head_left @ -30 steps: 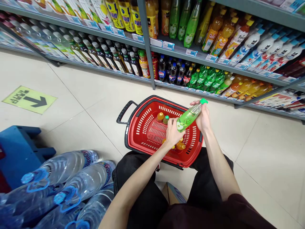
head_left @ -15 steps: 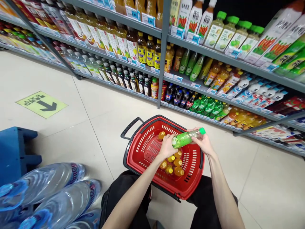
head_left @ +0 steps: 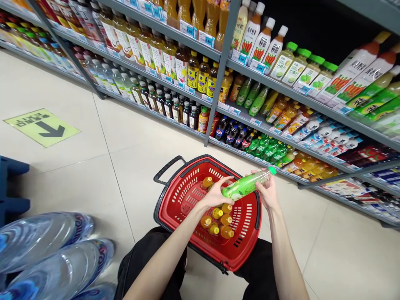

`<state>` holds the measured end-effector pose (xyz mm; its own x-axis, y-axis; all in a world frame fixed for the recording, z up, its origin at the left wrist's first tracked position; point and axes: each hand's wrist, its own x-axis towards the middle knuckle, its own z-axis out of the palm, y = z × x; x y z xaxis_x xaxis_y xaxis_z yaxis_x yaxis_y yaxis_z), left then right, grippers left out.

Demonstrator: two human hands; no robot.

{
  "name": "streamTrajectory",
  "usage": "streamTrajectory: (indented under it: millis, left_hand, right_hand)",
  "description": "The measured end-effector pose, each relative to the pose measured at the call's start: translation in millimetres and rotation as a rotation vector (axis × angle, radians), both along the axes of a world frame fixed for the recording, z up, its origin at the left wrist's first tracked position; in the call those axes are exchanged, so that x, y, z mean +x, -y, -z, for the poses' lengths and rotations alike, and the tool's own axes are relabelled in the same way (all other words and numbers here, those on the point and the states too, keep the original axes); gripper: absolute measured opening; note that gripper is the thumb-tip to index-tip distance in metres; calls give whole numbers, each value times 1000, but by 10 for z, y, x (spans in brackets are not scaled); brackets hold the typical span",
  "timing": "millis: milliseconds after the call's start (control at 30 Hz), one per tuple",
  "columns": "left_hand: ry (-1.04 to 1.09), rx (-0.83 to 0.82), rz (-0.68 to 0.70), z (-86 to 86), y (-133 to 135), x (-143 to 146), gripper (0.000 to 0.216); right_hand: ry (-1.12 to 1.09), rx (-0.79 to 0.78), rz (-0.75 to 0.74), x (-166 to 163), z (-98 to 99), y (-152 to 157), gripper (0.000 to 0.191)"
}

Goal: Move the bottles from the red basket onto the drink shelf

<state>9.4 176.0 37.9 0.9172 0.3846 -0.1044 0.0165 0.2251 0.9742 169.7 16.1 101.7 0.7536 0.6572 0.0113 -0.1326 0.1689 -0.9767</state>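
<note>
I hold a green apple-drink bottle (head_left: pixel 245 185) with a green cap lying sideways between both hands, above a red shopping basket (head_left: pixel 246 243) on the floor. My left hand (head_left: pixel 215 196) grips its base end, fingers curled around it. My right hand (head_left: pixel 268 192) grips the neck end near the cap. Inside the basket stand several orange-capped yellow juice bottles (head_left: pixel 218 218). The basket's black handle (head_left: pixel 167 168) points toward the far left.
Grey shelving (head_left: pixel 225 62) full of drink bottles runs across the back, with matching green bottles (head_left: pixel 251 93) on the middle shelf. Large water bottles (head_left: pixel 50 254) lie at lower left beside a blue pallet (head_left: pixel 11 187). A yellow arrow sticker (head_left: pixel 42 127) marks the tiled floor.
The view has tilted up, showing more shelves. The green bottle has lowered from tilted-up to nearly level over the basket, still in both hands.
</note>
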Motion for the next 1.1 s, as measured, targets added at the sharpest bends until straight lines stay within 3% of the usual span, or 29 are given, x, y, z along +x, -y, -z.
streamTrajectory:
  millis: [100, 200, 367, 600, 867, 967, 1100]
  left_hand:
    - [40, -146, -67, -126, -13, 59, 79]
    - [66, -241, -184, -187, 2, 149, 61]
    - [44, -333, -266, -116, 42, 256, 65]
    - [81, -255, -223, -92, -7, 269, 70]
    - [169, -177, -104, 58, -43, 296, 79]
    - [156, -173, -175, 25, -3, 323, 80]
    - [70, -125, -332, 1, 81, 370, 65]
  right_hand:
    - [-41, -1, 167, 60, -36, -33, 59]
    - [-71, -11, 240, 117, -64, -54, 59]
    - [-65, -54, 270, 148, -55, -80, 55]
    - [-56, -147, 280, 77, -117, -129, 58]
    - [-43, -302, 182, 178, -368, -207, 56]
    - [68, -305, 156, 253, -452, -329, 57]
    - [360, -286, 182, 408, -520, -668, 67]
